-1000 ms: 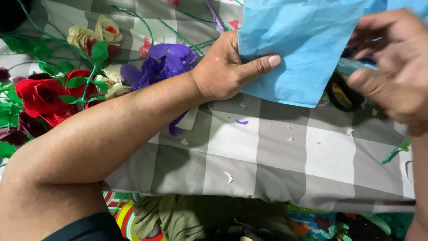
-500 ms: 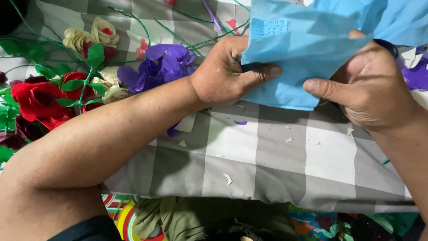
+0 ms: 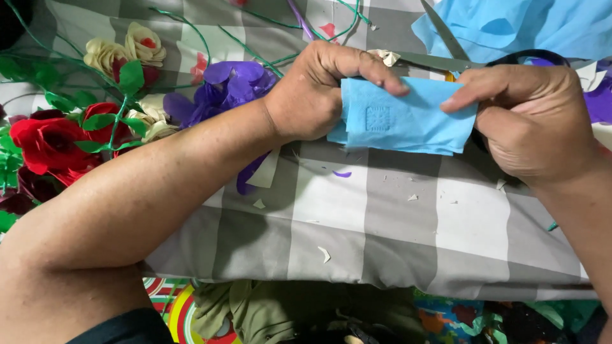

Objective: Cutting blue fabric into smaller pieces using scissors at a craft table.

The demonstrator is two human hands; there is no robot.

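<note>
Both hands pinch a folded light-blue paper [image 3: 408,122], small square embossed at its centre: left hand [image 3: 319,89] clamps its nine-o'clock end, right hand [image 3: 529,121] its three-o'clock end. Scissors [image 3: 446,54] lie at twelve o'clock. Paper flowers [image 3: 76,121] sit at nine o'clock on grey-and-white checked cloth [image 3: 382,223].

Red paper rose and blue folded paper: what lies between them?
In the head view, between the red rose and the blue folded paper lie a purple paper flower and the left hand.
</note>
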